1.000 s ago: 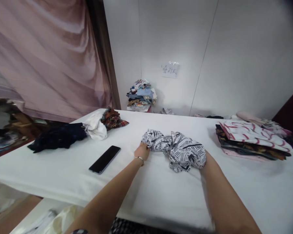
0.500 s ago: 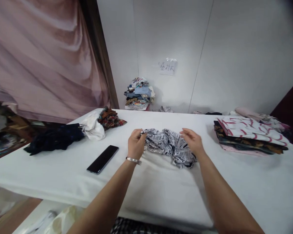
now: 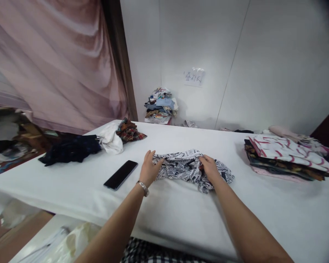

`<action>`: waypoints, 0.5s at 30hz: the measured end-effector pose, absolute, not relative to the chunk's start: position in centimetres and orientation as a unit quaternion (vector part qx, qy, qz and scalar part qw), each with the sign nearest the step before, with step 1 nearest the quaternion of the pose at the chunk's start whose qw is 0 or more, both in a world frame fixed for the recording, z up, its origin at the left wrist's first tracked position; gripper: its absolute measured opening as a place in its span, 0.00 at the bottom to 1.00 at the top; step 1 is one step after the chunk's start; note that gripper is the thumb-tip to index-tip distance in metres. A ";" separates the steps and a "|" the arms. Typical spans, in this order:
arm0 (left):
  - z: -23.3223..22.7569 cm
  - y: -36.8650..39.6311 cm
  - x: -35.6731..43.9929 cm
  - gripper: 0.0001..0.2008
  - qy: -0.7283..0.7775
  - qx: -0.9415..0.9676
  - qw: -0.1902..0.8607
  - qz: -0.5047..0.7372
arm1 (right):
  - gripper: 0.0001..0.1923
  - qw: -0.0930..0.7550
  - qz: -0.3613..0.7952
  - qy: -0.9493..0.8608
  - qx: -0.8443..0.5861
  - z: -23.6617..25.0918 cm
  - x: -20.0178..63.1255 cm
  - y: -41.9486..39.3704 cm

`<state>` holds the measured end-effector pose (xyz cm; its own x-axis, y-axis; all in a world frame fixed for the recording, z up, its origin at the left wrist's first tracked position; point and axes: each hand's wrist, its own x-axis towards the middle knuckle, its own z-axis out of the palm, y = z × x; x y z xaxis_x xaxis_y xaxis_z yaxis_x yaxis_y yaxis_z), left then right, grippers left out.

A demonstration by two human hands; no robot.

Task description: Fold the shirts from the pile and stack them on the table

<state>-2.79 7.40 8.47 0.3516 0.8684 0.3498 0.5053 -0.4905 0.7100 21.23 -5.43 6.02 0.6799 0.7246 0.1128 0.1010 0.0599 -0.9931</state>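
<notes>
A crumpled white shirt with black newspaper print [image 3: 181, 171] lies bunched on the table in front of me. My left hand [image 3: 150, 168] grips its left end, the thumb lying over the cloth and the fingers partly hidden behind it. On the other side, my right hand [image 3: 210, 168] pinches the upper edge of the shirt, right of its middle. Between the hands a band of the cloth is drawn fairly straight, while the rest stays in folds. Part of the shirt spreads to the right, past my right wrist.
A black phone [image 3: 121, 174] lies left of my left hand. Dark navy [image 3: 71, 149], white [image 3: 111, 138] and plaid [image 3: 131, 133] garments lie at the table's left. Folded clothes [image 3: 287, 153] are stacked at the right. A taller clothes pile [image 3: 161, 104] stands beyond the table by the wall.
My right hand has moved slightly left and closed on the shirt's upper edge. The upper edge is now pulled straighter between my hands. The view has shifted slightly.
</notes>
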 end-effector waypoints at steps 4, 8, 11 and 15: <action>6.9 7.3 -4.7 0.26 0.469 0.789 0.221 0.329 | 0.19 0.642 0.224 -0.342 -0.649 5.8 20.7 -5.6; 5.8 7.1 -5.9 0.29 0.496 0.789 0.226 0.284 | 0.21 0.637 0.230 -0.333 -0.656 5.2 20.9 -5.8; 5.1 6.9 -6.2 0.33 0.506 0.791 0.249 0.236 | 0.20 0.606 0.208 -0.341 -0.687 5.1 21.5 -5.7; 5.0 6.5 -6.0 0.35 0.517 0.793 0.255 0.197 | 0.26 0.567 0.071 -0.399 -0.718 6.9 21.9 -4.6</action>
<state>-6.02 6.52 5.00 0.3870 0.9208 0.0484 0.7203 -0.3347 0.6076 21.86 -4.65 6.87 0.6723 0.6524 0.3499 0.4916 -0.0400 -0.8699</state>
